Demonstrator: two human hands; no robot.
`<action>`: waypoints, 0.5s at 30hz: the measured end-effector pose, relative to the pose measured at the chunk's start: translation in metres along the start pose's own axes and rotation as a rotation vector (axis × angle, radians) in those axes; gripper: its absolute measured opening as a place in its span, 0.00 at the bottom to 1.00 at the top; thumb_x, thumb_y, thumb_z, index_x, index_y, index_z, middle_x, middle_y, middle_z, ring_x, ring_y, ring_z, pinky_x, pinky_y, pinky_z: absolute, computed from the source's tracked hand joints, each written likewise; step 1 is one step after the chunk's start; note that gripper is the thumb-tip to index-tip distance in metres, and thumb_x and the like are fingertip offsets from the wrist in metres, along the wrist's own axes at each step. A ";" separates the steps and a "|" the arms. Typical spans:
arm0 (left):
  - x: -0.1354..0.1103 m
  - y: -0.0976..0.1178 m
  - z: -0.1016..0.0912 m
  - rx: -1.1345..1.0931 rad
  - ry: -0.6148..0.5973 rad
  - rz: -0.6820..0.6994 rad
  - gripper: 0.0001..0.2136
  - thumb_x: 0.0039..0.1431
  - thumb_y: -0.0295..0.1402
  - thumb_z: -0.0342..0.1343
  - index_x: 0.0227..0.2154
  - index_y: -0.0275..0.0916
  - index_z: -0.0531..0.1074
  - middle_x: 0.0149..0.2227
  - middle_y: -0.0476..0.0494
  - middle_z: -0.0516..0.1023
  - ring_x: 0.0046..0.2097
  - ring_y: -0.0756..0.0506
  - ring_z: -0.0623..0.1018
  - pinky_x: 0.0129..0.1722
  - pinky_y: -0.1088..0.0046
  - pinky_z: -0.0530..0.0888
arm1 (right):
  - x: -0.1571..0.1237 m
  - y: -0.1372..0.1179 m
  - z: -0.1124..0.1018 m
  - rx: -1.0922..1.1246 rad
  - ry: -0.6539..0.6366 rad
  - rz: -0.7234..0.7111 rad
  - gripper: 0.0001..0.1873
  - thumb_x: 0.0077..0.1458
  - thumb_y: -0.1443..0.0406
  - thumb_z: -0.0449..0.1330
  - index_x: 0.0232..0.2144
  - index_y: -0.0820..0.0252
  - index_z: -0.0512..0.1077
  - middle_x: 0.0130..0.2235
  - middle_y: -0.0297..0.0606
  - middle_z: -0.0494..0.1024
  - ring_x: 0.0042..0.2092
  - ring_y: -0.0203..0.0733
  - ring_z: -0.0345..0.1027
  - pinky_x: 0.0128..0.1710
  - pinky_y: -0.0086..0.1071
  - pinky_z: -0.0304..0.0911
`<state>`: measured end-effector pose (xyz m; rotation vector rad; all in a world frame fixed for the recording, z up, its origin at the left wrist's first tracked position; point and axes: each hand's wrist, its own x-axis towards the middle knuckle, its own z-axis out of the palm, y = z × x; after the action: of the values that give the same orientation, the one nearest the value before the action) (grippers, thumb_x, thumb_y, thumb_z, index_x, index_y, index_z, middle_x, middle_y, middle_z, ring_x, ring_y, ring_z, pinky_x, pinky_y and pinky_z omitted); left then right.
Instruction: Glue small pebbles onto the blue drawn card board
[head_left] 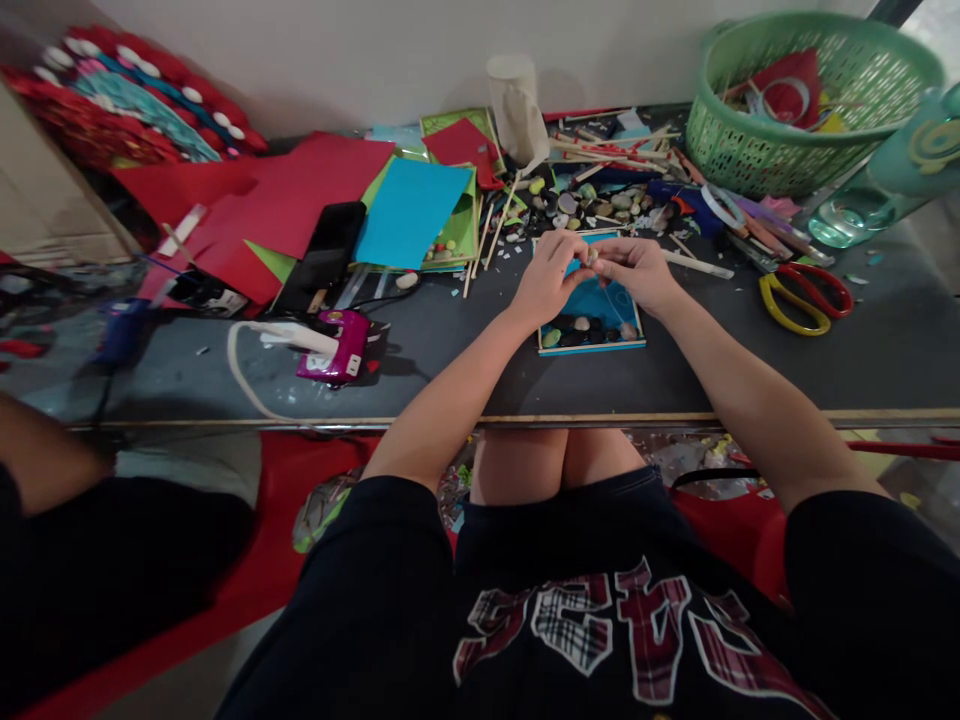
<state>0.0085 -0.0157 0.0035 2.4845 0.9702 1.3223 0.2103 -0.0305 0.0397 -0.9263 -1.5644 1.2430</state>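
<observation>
My left hand (553, 272) and my right hand (636, 268) meet above a blue card (589, 305) framed with thin wooden sticks. Their fingertips pinch a small pale pebble (592, 256) between them; the fingers partly hide it. Along the near edge of the card lie several dark, green and pinkish pebbles (581, 325). A loose pile of pebbles (570, 205) is spread just behind the card. Close to my right hand lies a white glue stick (699, 264).
Scissors (806, 298), a green basket (810, 110) and a bottle (885, 180) stand right. Wooden sticks (615, 150) and a paper roll (517, 105) are behind. Leftward lie coloured paper (412, 210), a phone (330, 245) and a purple power socket (337, 348). Another person's arm (45, 455) shows left.
</observation>
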 end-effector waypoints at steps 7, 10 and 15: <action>0.001 0.006 -0.003 0.019 0.034 -0.002 0.23 0.72 0.59 0.43 0.47 0.48 0.73 0.47 0.37 0.78 0.53 0.36 0.78 0.57 0.51 0.76 | 0.001 0.002 0.001 0.068 0.011 -0.035 0.30 0.41 0.45 0.81 0.39 0.59 0.83 0.35 0.36 0.84 0.30 0.33 0.70 0.31 0.31 0.73; 0.001 0.006 -0.004 0.038 0.038 0.013 0.24 0.72 0.60 0.42 0.45 0.48 0.73 0.45 0.37 0.78 0.53 0.36 0.79 0.56 0.51 0.77 | 0.001 0.001 0.001 0.049 0.009 -0.028 0.31 0.39 0.43 0.80 0.37 0.59 0.82 0.35 0.36 0.83 0.29 0.32 0.68 0.31 0.31 0.72; 0.000 0.007 -0.004 0.080 0.064 0.046 0.24 0.74 0.58 0.41 0.44 0.47 0.74 0.45 0.38 0.78 0.52 0.37 0.80 0.55 0.53 0.78 | 0.001 -0.001 0.001 0.033 -0.006 -0.045 0.33 0.41 0.40 0.78 0.37 0.59 0.81 0.35 0.37 0.82 0.30 0.33 0.68 0.31 0.31 0.71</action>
<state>0.0085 -0.0215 0.0092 2.5522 1.0046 1.4112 0.2089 -0.0300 0.0406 -0.8632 -1.5567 1.2371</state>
